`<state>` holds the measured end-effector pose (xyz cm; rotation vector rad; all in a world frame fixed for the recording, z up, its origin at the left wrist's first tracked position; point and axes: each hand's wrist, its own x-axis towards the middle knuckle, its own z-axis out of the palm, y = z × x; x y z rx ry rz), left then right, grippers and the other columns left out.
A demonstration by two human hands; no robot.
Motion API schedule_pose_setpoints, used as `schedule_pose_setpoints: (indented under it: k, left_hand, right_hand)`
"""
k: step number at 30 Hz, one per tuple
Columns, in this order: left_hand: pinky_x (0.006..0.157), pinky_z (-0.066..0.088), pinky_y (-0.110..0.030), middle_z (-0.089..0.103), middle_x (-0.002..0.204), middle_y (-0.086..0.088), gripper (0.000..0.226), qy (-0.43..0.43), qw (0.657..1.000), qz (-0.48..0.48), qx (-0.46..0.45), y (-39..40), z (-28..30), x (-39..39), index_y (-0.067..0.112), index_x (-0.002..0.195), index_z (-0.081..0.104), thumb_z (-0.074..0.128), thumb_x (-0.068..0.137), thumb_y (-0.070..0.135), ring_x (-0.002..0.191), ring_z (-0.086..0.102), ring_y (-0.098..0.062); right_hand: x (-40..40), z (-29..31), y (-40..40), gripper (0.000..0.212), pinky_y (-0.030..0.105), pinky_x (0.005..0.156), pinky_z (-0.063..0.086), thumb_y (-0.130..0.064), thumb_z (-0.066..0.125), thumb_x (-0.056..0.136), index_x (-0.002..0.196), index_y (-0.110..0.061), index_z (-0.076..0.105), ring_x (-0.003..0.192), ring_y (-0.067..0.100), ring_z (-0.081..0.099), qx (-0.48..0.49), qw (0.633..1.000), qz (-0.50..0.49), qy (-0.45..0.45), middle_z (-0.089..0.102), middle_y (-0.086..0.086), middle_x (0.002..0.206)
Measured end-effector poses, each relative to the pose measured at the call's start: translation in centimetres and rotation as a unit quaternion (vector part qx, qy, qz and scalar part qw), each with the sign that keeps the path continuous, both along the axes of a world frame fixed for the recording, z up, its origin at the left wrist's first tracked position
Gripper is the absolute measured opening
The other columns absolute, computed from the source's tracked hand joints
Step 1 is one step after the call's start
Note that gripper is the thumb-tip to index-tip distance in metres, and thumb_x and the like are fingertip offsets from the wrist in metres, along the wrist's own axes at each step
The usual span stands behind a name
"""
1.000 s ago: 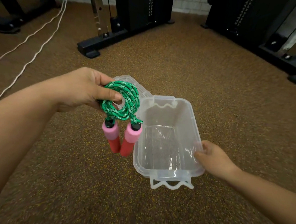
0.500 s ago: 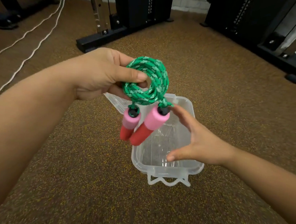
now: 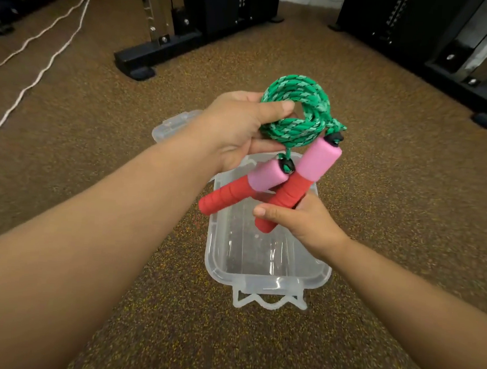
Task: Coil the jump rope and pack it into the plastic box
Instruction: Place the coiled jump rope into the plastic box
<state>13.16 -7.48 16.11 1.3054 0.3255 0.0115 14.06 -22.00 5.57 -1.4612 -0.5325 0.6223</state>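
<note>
Jump rope [image 3: 296, 113] coiled into a tight green ring, held up in the air directly above the open plastic box [image 3: 265, 260] and not yet inside it. Pinched at the ring's near-left edge by the left hand [image 3: 240, 129], thumb across the top of the strands and fingers curled beneath. Two pink-and-red handles [image 3: 303, 182] hanging from the coil and crossing in an X — one slanting down-left and gripped by nothing, the other slanting down toward the right hand [image 3: 300, 225]. Closed around the red lower end of that second handle, thumb over the front and fingers wrapped behind (fingertips mostly hidden).

Key relation, as a judgement: box's long axis running away from the wearer, handles splayed at angles across it, coil toward the far end. Likely to need both handles brought parallel and lined up with that long axis before lowering — otherwise liable to catch on the rim. Right hand nearer the box and the handle ends; left hand higher, carrying the coil.

Clear lid [image 3: 171, 124] lying on the speckled floor [image 3: 408, 196] at the box's far-left corner, partly behind the left wrist.
</note>
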Motion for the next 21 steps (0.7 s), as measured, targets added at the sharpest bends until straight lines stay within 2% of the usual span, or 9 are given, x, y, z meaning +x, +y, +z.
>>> schedule_pose_setpoints:
  k: [3, 6, 8, 11, 12, 15, 17, 19, 21]
  left_hand:
    - [0.063, 0.06, -0.029, 0.069, 0.097, -0.011, 0.032, -0.015, 1.0, 0.01, -0.009, -0.3, 0.2, 0.6, -0.001, 0.119, 0.059, 0.06, 0.088, 0.009, 0.079, 0.069, -0.019]
    - [0.063, 0.06, -0.03, 0.069, 0.097, -0.01, 0.033, -0.018, 1.0, 0.021, -0.011, -0.1, 0.0, 0.9, 0.0, 0.119, 0.058, 0.06, 0.088, 0.01, 0.079, 0.069, -0.019]
    - [0.062, 0.06, -0.029, 0.069, 0.093, -0.008, 0.028, -0.02, 0.999, 0.025, -0.018, 0.0, -0.2, 1.1, 0.003, 0.116, 0.059, 0.059, 0.089, 0.01, 0.074, 0.07, -0.017]
    - [0.059, 0.059, -0.029, 0.069, 0.091, -0.008, 0.031, -0.02, 0.998, 0.045, -0.04, 0.2, -0.5, 1.3, 0.0, 0.118, 0.058, 0.059, 0.089, 0.009, 0.07, 0.071, -0.016]
    - [0.057, 0.058, -0.028, 0.07, 0.091, -0.009, 0.034, -0.02, 0.997, 0.051, -0.045, 0.3, -0.7, 1.3, -0.001, 0.121, 0.056, 0.06, 0.088, 0.009, 0.068, 0.071, -0.016]
    - [0.055, 0.057, -0.028, 0.07, 0.091, -0.01, 0.039, -0.016, 0.996, 0.064, -0.053, 0.5, -1.3, 1.7, -0.003, 0.124, 0.053, 0.061, 0.087, 0.008, 0.066, 0.072, -0.015]
    - [0.055, 0.057, -0.028, 0.07, 0.095, -0.012, 0.039, -0.017, 0.996, 0.074, -0.055, 0.7, -1.5, 1.9, -0.002, 0.124, 0.054, 0.061, 0.087, 0.008, 0.069, 0.072, -0.016]
    - [0.056, 0.057, -0.028, 0.07, 0.095, -0.011, 0.03, -0.024, 0.996, 0.08, -0.009, 1.0, -1.9, 2.2, 0.0, 0.117, 0.059, 0.061, 0.087, 0.006, 0.072, 0.071, -0.017]
    - [0.063, 0.059, -0.032, 0.071, 0.088, -0.009, 0.017, -0.017, 0.99, 0.071, 0.117, 1.3, -3.0, 2.6, 0.006, 0.103, 0.066, 0.062, 0.087, 0.004, 0.075, 0.07, -0.019]
  right_hand:
    - [0.1, 0.3, 0.5, 0.029, 0.03, 0.078, 0.054, -0.005, 0.075, 0.072, 0.094, -0.023, 0.07, 0.09, 0.019, 0.065, 0.033, 0.999, 0.003, -0.03, 0.068, 0.009, 0.095]
    - [0.5, 0.0, 0.3, 0.025, 0.02, 0.068, 0.052, 0.004, 0.071, 0.076, 0.089, -0.017, 0.068, 0.074, 0.005, 0.063, 0.035, 0.999, -0.002, -0.028, 0.07, -0.008, 0.074]
    - [0.6, -0.5, 0.1, 0.025, 0.021, 0.069, 0.052, 0.004, 0.072, 0.076, 0.092, -0.014, 0.065, 0.075, 0.003, 0.065, 0.016, 1.0, 0.001, -0.018, 0.07, -0.011, 0.074]
    - [0.8, -1.0, -0.1, 0.036, 0.025, 0.079, 0.054, 0.001, 0.074, 0.074, 0.103, -0.017, 0.063, 0.096, 0.013, 0.067, 0.002, 1.0, 0.008, -0.004, 0.07, -0.002, 0.098]
    - [0.9, -0.9, -0.2, 0.036, 0.023, 0.078, 0.053, 0.003, 0.073, 0.075, 0.103, -0.018, 0.063, 0.095, 0.011, 0.068, -0.001, 1.0, 0.01, -0.001, 0.071, -0.006, 0.097]
    - [1.2, -0.8, -0.4, 0.027, 0.014, 0.064, 0.049, 0.005, 0.067, 0.079, 0.092, -0.018, 0.062, 0.071, -0.002, 0.065, -0.023, 1.0, 0.011, 0.007, 0.07, -0.016, 0.072]
    - [1.3, -0.8, -0.6, 0.021, 0.017, 0.059, 0.049, 0.001, 0.067, 0.08, 0.089, -0.017, 0.063, 0.066, 0.0, 0.063, -0.037, 0.999, 0.003, 0.021, 0.07, -0.014, 0.069]
    - [1.3, -1.1, -0.7, 0.016, 0.024, 0.068, 0.054, -0.003, 0.066, 0.082, 0.091, -0.017, 0.067, 0.081, 0.008, 0.068, -0.06, 0.997, 0.005, 0.046, 0.075, -0.008, 0.086]
    - [1.2, -1.8, -0.6, 0.013, 0.032, 0.078, 0.052, -0.007, 0.065, 0.084, 0.096, -0.011, 0.07, 0.092, 0.017, 0.067, -0.11, 0.991, 0.014, 0.074, 0.074, 0.007, 0.101]
